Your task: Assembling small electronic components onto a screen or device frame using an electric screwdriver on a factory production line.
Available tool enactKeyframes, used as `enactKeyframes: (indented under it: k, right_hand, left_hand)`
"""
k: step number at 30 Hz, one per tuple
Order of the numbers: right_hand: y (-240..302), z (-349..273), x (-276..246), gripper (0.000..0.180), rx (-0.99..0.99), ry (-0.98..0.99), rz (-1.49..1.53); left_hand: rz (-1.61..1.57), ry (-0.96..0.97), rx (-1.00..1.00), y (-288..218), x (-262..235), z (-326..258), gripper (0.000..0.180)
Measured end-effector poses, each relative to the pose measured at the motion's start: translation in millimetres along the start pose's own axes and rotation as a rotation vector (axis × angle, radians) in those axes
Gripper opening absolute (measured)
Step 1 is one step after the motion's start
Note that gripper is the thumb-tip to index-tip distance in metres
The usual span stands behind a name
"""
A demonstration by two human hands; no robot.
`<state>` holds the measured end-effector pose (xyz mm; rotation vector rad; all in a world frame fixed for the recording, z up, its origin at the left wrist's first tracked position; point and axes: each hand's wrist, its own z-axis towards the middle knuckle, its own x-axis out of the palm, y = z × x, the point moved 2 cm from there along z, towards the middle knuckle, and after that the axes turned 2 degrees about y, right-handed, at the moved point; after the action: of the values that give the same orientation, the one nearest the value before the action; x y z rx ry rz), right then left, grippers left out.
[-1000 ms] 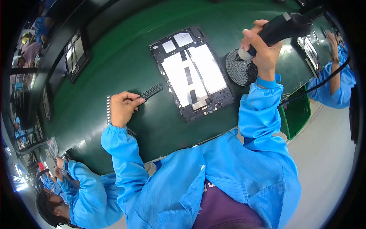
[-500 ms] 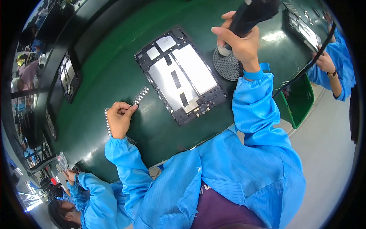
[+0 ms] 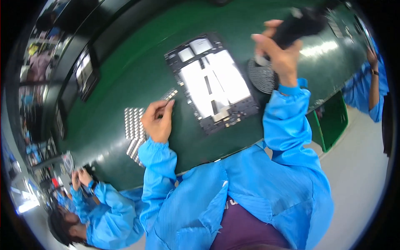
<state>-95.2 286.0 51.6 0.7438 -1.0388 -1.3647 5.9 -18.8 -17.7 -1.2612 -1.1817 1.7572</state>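
An opened tablet-like device [image 3: 216, 83], black-framed with bright silver panels and dark strips, lies in front of me on the green table. Just left of it, my left hand [image 3: 157, 121] pinches a narrow strip of small pale parts [image 3: 170, 94] between thumb and fingers. Sheets with rows of similar small parts [image 3: 134, 123] lie beside and partly under that hand. Above the table to the right, my right hand [image 3: 283, 54] is wrapped around a thick black hand tool [image 3: 302, 27], blurred by motion. Under that hand sits a round grey dimpled tray [image 3: 261, 77], partly hidden.
Another dark-framed device [image 3: 85, 73] stands at the table's left side. A green bin [image 3: 333, 123] is below the right table edge. One co-worker's arm [image 3: 373, 91] reaches in at right; another co-worker in blue [image 3: 106, 212] sits at lower left.
The whole view has shifted, so the device appears farther right. My left hand has moved closer to the device with the strip, uncovering more of the sheets. My right hand still grips the tool.
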Motion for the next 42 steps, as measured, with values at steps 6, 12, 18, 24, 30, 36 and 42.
enactKeyframes:
  k: [6, 12, 18, 24, 30, 36, 42]
  right_hand:
    - [28, 4, 46, 0.032, -0.209, 0.135, 0.161]
    - [28, 0, 138, 0.036, -0.138, 0.424, 0.169]
    - [1, -1, 172, 0.030, -0.049, 0.516, 0.131]
    - [-7, -1, 177, 0.028, -0.065, 0.521, 0.116]
    - [-10, 1, 177, 0.028, -0.089, 0.523, 0.120]
    - [-18, 2, 180, 0.028, -0.087, 0.533, 0.136]
    - [-23, 0, 184, 0.028, -0.048, 0.535, 0.103]
  left_hand:
    - [0.058, -0.160, 0.125, 18, -8, 28, 0.011]
    - [0.239, -0.248, 0.225, 7, -16, 30, 0.010]
    - [0.156, -0.297, 0.174, 14, -20, 31, 0.008]
    - [0.075, -0.266, 0.086, 14, -20, 29, 0.010]
    - [0.092, -0.241, 0.086, 11, -19, 30, 0.010]
    - [0.098, -0.220, 0.075, 12, -19, 30, 0.009]
    - [-0.012, -0.223, 0.043, 28, -21, 30, 0.012]
